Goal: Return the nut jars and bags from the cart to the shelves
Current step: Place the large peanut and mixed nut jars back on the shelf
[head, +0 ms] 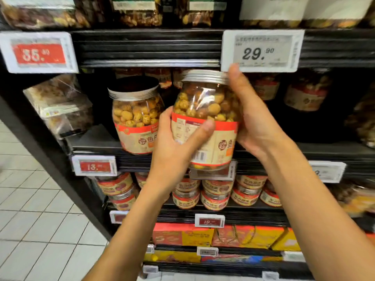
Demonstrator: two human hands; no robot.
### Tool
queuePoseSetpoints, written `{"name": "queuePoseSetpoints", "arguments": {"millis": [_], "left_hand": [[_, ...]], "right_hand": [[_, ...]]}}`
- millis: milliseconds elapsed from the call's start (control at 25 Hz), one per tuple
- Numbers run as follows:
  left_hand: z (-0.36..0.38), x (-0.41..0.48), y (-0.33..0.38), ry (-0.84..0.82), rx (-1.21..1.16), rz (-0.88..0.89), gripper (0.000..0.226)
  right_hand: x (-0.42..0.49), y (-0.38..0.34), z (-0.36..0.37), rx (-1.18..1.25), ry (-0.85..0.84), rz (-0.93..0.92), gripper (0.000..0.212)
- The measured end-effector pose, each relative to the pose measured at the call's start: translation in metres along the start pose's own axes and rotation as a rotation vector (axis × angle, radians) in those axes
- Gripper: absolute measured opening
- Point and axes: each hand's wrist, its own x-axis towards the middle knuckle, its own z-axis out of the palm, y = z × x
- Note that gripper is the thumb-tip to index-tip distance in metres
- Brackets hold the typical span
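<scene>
Both hands wrap the nut jar (205, 120), left hand (174, 147) low, right hand (253, 118) high; upright, it hangs just near of the shelf (97, 145), right of its twin jar (136, 116)

Jar (205, 102) (lidded); left hand (174, 147); right hand (257, 122)
</scene>
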Motion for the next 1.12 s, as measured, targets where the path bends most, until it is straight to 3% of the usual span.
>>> {"name": "queuePoseSetpoints", "arguments": {"millis": [80,200,320,400,480,600,920,1120], "left_hand": [[0.0,0.011,-0.009,-0.011,-0.065,-0.005,0.052],[0.002,0.019,-0.019,-0.028,-0.063,-0.064,0.062],[-0.002,0.018,-0.026,-0.021,0.286,-0.009,0.074],[-0.005,0.007,-0.032,0.091,0.473,0.153,0.054],[-0.004,-0.008,-0.036,0.175,0.465,0.194,0.03],[-0.002,-0.02,-0.035,0.147,0.343,0.095,0.034],[-0.037,-0.025,-0.028,0.128,0.48,-0.016,0.044],[-0.062,-0.02,-0.021,0.12,0.423,-0.125,0.048]], "right_hand": [[-0.005,0.003,-0.013,0.064,-0.02,-0.035,0.041],[-0.03,0.025,-0.028,-0.082,0.045,0.011,0.052],[-0.037,0.038,-0.036,-0.125,0.168,-0.002,0.052],[-0.035,0.039,-0.041,-0.115,0.23,-0.021,0.067],[-0.038,0.044,-0.043,-0.112,0.247,0.011,0.08],[-0.038,0.051,-0.039,-0.189,0.234,0.031,0.083],[-0.024,0.063,-0.01,-0.177,0.188,0.056,0.083],[-0.016,0.064,0.012,-0.152,0.131,0.108,0.082]]}}
